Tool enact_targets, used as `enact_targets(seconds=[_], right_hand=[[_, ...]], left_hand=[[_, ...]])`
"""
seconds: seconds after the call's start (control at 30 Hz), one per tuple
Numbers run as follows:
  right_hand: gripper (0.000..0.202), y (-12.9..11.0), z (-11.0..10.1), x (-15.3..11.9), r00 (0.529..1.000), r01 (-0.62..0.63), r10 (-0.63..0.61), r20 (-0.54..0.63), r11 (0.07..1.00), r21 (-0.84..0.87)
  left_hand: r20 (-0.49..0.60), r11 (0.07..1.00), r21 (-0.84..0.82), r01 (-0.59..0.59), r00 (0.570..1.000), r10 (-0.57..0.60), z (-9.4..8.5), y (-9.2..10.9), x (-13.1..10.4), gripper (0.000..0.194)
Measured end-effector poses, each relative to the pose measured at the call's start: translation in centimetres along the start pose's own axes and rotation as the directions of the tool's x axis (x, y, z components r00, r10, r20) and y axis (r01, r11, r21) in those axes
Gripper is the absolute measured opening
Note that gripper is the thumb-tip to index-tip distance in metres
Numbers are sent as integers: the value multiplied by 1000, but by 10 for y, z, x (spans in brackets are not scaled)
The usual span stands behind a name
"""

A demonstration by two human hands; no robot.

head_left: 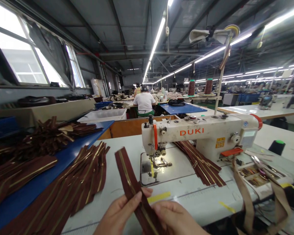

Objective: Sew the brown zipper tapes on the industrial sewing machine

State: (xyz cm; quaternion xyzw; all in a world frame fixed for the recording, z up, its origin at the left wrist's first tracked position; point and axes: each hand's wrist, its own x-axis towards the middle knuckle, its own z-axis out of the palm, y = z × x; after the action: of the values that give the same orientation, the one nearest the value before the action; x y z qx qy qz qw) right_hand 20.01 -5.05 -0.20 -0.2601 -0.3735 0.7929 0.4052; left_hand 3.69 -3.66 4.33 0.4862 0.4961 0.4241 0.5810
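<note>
A brown zipper strip with a gold-coloured line of teeth is held up slantwise in front of the sewing machine. My left hand pinches it from the left between thumb and fingers. Lower down, my right hand grips the strip's right edge. The strip's bottom end runs out of the frame. Both hands are over the near edge of the white table, apart from the machine's needle area.
Piled brown zipper strips cover the table's left side. More strips lie beneath the machine arm. A small parts tray sits at the right, with beige straps hanging beside it. Further back, a person in white sits.
</note>
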Motion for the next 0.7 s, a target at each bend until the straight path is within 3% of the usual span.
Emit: enact_targets(seconds=[0.17,0.37,0.47,0.57,0.63,0.7], right_hand=[[49,-8,-7,13,997,4,-23,-72,969,-247],[22,-19,-26,47,981,-22,-83,-177,853,-522],[13,-28,-36,63,958,-5,-200,-204,702,-713],[18,-39,-43,73,929,-12,-323,-181,462,-887],[19,-46,-45,75,924,-40,-345,-165,341,-939],[19,-50,-46,77,930,-66,-330,-163,284,-956]], left_hand=[[-18,995,95,5,1000,-4,-19,18,46,43],[5,964,263,-33,999,33,-18,11,111,33],[-8,945,319,-70,997,76,-16,4,139,32],[-32,906,402,-133,987,159,-18,1,160,31],[-64,860,476,-182,969,241,-20,1,167,28],[-93,798,558,-230,937,335,-22,-1,164,27]])
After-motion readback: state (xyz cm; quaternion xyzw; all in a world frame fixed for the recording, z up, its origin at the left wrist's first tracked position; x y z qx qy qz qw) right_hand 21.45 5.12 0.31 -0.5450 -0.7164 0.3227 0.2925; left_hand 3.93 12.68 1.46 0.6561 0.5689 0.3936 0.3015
